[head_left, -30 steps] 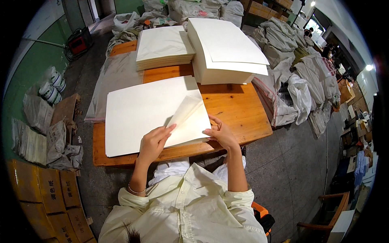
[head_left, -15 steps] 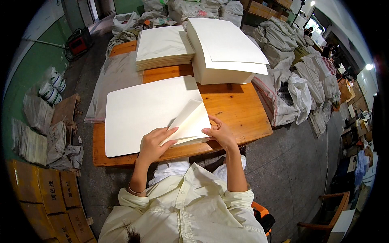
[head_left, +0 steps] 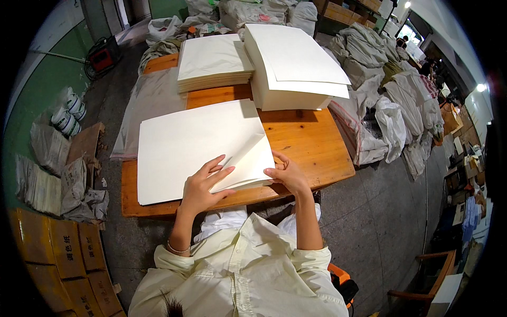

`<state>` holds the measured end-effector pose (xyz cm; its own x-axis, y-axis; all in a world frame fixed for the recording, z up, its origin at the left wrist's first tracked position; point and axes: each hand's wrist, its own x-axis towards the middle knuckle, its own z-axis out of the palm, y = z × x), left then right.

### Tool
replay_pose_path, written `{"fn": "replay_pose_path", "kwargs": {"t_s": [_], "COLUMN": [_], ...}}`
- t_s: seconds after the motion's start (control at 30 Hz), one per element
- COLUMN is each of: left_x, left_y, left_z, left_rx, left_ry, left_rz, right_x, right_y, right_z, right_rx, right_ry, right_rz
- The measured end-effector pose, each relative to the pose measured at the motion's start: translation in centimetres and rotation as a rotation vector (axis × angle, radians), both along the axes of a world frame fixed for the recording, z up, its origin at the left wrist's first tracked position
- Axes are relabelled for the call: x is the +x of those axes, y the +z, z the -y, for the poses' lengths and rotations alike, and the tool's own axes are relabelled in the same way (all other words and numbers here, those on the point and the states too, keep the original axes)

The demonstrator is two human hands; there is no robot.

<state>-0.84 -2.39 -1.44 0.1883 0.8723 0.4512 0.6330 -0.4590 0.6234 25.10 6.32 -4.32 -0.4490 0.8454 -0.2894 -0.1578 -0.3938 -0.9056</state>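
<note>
Head view: the flat pile of big, cream-white paper sheets lies under and ahead of the left hand, on the brown wooden surface. That hand is loosely open, fingers spread beside the top sheet's bent-back flap, gripping nothing. The right hand is partly closed on the pile's corner, thumb on top. One sheet looks light, bendy and easy to crease; its edge seems best to hold.
</note>
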Motion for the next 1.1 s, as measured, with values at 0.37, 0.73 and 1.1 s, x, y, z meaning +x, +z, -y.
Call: {"fn": "replay_pose_path", "kwargs": {"t_s": [0.37,0.73,1.1], "left_x": [-0.2,-0.3,-0.2], "left_y": [-1.5,-1.0,-0.9], "left_z": [-0.6,-0.2,-0.3], "left_rx": [0.080,-0.003,-0.011], "left_ry": [0.130,0.058,0.049], "left_rz": [0.058,-0.047,-0.019], "right_x": [0.2,0.1,0.1], "right_y": [0.4,-0.5,2.8], "right_z": [0.3,0.0,1.1], "right_rx": [-0.029,-0.019,-0.024], "right_ry": [0.012,-0.027,-0.105], "right_rz": [-0.086,-0.040,-0.063]}}
